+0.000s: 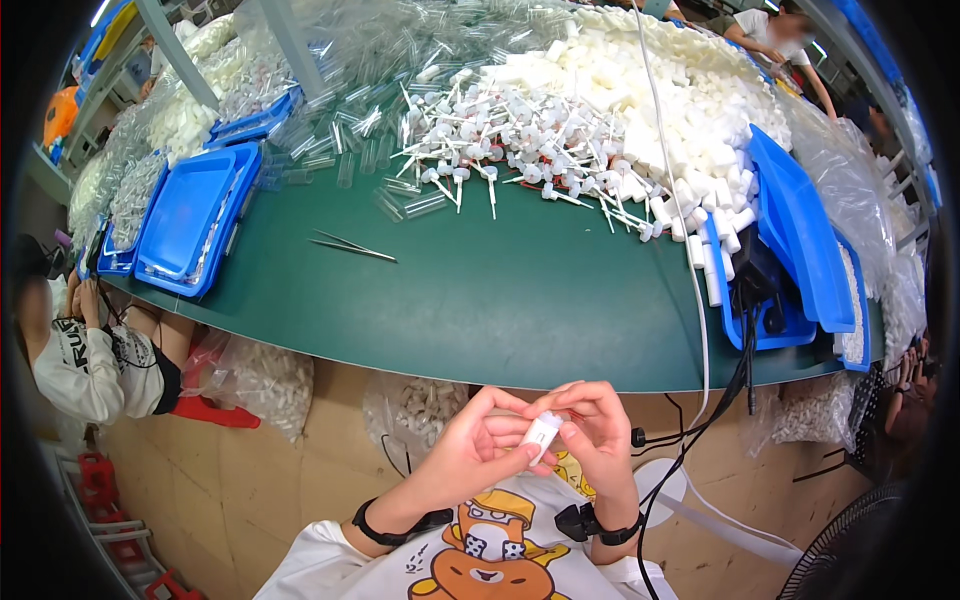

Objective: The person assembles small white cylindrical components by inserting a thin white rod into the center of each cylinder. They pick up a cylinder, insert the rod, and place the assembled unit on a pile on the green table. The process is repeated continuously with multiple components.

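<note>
A small white plastic cylinder, like a tiny bottle with a printed mark on its side, is held tilted just in front of my body, below the table's near edge. My left hand grips its lower part between thumb and fingers. At its upper end, my right hand closes thumb and fingers around the paler top. My fingers partly cover that top, so its exact shape is hidden. A pair of metal tweezers lies on the green table, well beyond my hands.
White stoppers with thin stems, clear tubes and white cylinders are heaped at the back. Blue trays stand left; a blue bin with black cables stands right. A white cord hangs across the table. Other people sit around.
</note>
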